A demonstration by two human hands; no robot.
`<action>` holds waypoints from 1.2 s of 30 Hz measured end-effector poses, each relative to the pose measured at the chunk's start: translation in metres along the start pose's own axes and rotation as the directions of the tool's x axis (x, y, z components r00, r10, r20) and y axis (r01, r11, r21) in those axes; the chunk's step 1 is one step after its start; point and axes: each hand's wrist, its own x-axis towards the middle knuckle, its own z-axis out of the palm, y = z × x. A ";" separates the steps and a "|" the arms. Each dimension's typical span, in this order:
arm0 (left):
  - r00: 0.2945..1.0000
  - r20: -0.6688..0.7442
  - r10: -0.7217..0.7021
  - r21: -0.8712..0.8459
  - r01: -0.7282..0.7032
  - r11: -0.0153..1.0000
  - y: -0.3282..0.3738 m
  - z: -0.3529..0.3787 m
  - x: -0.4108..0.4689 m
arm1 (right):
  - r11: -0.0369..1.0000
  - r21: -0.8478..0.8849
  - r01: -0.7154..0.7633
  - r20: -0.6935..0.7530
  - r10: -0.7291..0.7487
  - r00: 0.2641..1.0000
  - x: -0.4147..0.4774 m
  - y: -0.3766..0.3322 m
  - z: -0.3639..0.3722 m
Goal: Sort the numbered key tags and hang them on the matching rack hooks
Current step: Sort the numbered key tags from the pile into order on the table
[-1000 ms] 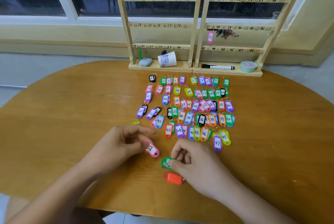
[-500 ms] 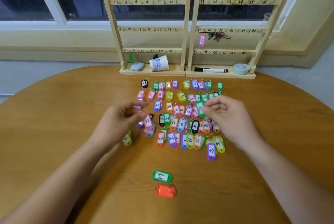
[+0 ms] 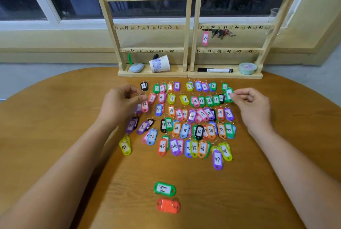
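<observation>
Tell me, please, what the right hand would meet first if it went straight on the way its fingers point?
The right hand, pinching a green tag, points leftward; it would probably meet the black tag 20 first, though its height is unclear.

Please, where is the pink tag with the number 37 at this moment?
In the head view, the pink tag 37 hangs from the middle rail of the right-hand rack, under the written 37, just left of a bunch of keys.
</observation>
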 end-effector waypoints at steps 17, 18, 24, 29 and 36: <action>0.984 0.079 0.158 0.400 -0.177 0.899 -0.017 0.017 0.015 | 0.996 0.066 -0.059 -0.073 0.064 0.995 0.010 0.005 0.007; 0.982 0.074 0.176 0.415 -0.191 0.889 -0.018 0.018 0.015 | 0.995 0.065 -0.069 -0.096 0.075 0.993 0.012 0.004 0.009; 0.951 -0.010 0.309 0.453 -0.271 0.849 -0.018 0.018 0.011 | 0.996 -0.032 -0.087 -0.116 0.083 0.990 0.017 0.001 0.016; 0.953 -0.004 0.304 0.424 -0.273 0.863 -0.019 0.017 0.002 | 0.993 -0.081 -0.087 -0.161 0.073 0.984 0.018 0.003 0.013; 0.956 0.017 0.292 0.393 -0.275 0.878 -0.026 0.010 -0.014 | 0.985 -0.165 -0.054 -0.090 0.039 0.995 0.014 -0.002 0.013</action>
